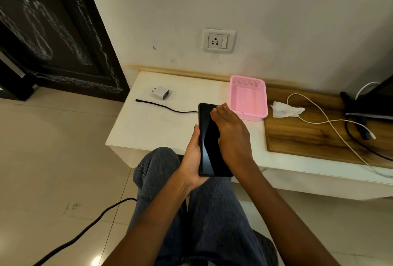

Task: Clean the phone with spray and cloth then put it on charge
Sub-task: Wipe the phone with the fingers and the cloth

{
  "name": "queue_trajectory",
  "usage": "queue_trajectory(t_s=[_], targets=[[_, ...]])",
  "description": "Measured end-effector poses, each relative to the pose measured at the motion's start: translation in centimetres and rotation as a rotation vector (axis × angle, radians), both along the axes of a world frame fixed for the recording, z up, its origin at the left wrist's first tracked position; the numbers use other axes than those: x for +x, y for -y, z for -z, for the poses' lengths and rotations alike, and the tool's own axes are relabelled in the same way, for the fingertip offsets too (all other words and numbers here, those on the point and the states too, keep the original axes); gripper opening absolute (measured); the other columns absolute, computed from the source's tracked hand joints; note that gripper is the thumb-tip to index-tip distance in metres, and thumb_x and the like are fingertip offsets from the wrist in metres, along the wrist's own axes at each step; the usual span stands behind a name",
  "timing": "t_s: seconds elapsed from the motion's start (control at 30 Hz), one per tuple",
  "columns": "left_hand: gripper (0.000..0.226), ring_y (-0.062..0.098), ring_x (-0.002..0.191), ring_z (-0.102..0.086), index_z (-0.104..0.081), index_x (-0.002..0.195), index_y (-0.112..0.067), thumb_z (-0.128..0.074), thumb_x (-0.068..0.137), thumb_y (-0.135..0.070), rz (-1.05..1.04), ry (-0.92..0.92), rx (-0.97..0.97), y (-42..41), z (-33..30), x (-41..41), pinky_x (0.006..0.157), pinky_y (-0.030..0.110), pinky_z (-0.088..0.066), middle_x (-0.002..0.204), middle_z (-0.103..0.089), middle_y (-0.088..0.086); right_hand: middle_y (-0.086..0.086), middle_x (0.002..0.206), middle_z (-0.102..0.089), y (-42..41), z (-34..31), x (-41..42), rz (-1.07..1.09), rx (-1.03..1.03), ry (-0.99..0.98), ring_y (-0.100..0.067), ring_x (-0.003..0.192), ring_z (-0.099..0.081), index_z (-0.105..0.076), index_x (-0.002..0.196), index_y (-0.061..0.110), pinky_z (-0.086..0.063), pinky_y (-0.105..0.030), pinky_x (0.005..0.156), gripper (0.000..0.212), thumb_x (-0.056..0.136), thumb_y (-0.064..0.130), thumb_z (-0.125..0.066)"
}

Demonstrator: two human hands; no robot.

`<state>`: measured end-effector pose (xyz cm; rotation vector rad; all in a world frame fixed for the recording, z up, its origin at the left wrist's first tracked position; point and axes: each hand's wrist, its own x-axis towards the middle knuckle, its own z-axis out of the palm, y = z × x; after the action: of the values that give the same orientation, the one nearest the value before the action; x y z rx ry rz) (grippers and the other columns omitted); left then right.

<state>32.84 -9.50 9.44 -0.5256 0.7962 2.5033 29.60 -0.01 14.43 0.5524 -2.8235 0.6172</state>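
A low white surface (148, 125) runs along a pale wall under a wall socket (219, 40), with a wooden board (308, 136) at its right end. On it lie a white charger adapter (160, 92), a black cable (168, 107), an empty pink basket (247, 97), a crumpled white cloth (285, 109) and a white cable (331, 123). The phone (209, 140), screen dark and facing up, is held above the surface's front edge, over a jeans-clad knee. The left hand (192, 159) cradles it from below, fingers curled round its left edge. The right hand (230, 133) rests on the screen, fingers together and bent at the phone's top end.
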Motion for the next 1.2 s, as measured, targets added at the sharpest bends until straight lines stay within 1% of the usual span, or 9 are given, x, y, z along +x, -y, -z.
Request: queue_trajectory(t_s=[0.23, 0.3, 0.5, 0.63, 0.73, 0.87, 1.0, 1.1, 1.2], targets=[[0.057, 0.020, 0.094, -0.070, -0.075, 0.104, -0.021, -0.038, 0.090, -0.062, 0.005, 0.023, -0.009, -0.2, 0.0, 0.3, 0.077, 0.031, -0.057, 0.104, -0.073, 0.008, -0.013, 0.142, -0.043, 0.7, 0.6, -0.4, 0.075, -0.054, 0.023, -0.024, 0.137, -0.031, -0.048, 0.132, 0.004, -0.021, -0.026, 0.110, 0.052, 0.083, -0.013, -0.049], [0.057, 0.021, 0.095, -0.070, -0.071, 0.111, -0.020, -0.040, 0.089, -0.062, 0.014, 0.029, -0.003, -0.2, -0.2, 0.3, 0.075, 0.031, -0.057, 0.106, -0.073, 0.008, -0.013, 0.142, -0.044, 1.0, 0.5, -0.2, 0.060, -0.078, 0.029, -0.023, 0.137, -0.030, -0.048, 0.132, 0.004, -0.020, -0.026, 0.110, 0.048, 0.086, -0.010, -0.049], [0.064, 0.025, 0.122, -0.054, -0.055, 0.131, -0.016, -0.042, 0.088, -0.062, 0.027, 0.034, 0.013, -0.4, -0.4, 0.7, 0.102, 0.038, -0.044, 0.132, -0.058, 0.012, -0.015, 0.146, -0.036, 2.6, 0.2, 0.0, -0.035, -0.060, 0.049, -0.023, 0.140, -0.023, -0.041, 0.135, -0.001, -0.015, -0.028, 0.114, 0.045, 0.091, -0.006, -0.044], [0.054, 0.021, 0.104, -0.067, -0.069, 0.115, -0.020, -0.043, 0.089, -0.060, 0.028, 0.017, 0.040, -0.2, 0.1, 0.4, 0.080, 0.033, -0.057, 0.117, -0.069, 0.008, -0.015, 0.146, -0.038, 2.1, 0.3, -0.2, -0.071, -0.021, 0.047, -0.024, 0.140, -0.025, -0.043, 0.134, 0.000, -0.020, -0.031, 0.113, 0.045, 0.090, -0.006, -0.044], [0.055, 0.020, 0.094, -0.071, -0.075, 0.103, -0.020, -0.041, 0.088, -0.061, 0.034, 0.024, 0.023, -0.1, 0.5, 0.2, 0.072, 0.030, -0.058, 0.106, -0.073, 0.008, -0.016, 0.139, -0.047, 1.0, 0.3, -0.3, -0.065, -0.034, 0.025, -0.028, 0.134, -0.036, -0.050, 0.129, 0.001, -0.030, -0.036, 0.108, 0.043, 0.086, -0.006, -0.051], [0.058, 0.021, 0.087, -0.072, -0.075, 0.103, -0.018, -0.041, 0.087, -0.062, 0.014, 0.005, 0.018, 0.3, 0.9, -0.1, 0.071, 0.031, -0.058, 0.100, -0.074, 0.009, -0.018, 0.130, -0.055, -1.1, 0.6, -0.7, 0.012, -0.030, 0.025, -0.033, 0.126, -0.047, -0.056, 0.123, 0.001, -0.035, -0.036, 0.104, 0.048, 0.078, -0.014, -0.061], [0.058, 0.021, 0.089, -0.071, -0.074, 0.105, -0.019, -0.041, 0.087, -0.063, 0.011, 0.010, 0.006, 0.1, 0.9, 0.0, 0.075, 0.032, -0.057, 0.101, -0.074, 0.008, -0.022, 0.125, -0.058, -1.1, 0.5, -0.6, 0.034, -0.026, 0.023, -0.037, 0.121, -0.050, -0.059, 0.118, -0.003, -0.038, -0.039, 0.102, 0.049, 0.072, -0.021, -0.060], [0.056, 0.021, 0.090, -0.072, -0.075, 0.103, -0.021, -0.041, 0.089, -0.062, 0.025, 0.004, 0.012, -0.2, 0.4, 0.1, 0.071, 0.031, -0.058, 0.100, -0.074, 0.008, -0.019, 0.131, -0.054, -0.1, 0.3, -0.4, 0.031, -0.031, 0.018, -0.034, 0.127, -0.045, -0.056, 0.122, -0.002, -0.033, -0.036, 0.106, 0.044, 0.080, -0.013, -0.058], [0.053, 0.021, 0.099, -0.069, -0.070, 0.114, -0.020, -0.045, 0.089, -0.059, -0.007, 0.020, 0.045, -0.4, 0.0, 0.1, 0.076, 0.032, -0.057, 0.109, -0.072, 0.008, -0.018, 0.136, -0.050, 1.3, 0.0, -0.2, -0.027, -0.037, 0.009, -0.029, 0.133, -0.038, -0.053, 0.126, -0.001, -0.029, -0.034, 0.109, 0.039, 0.087, -0.004, -0.054]])
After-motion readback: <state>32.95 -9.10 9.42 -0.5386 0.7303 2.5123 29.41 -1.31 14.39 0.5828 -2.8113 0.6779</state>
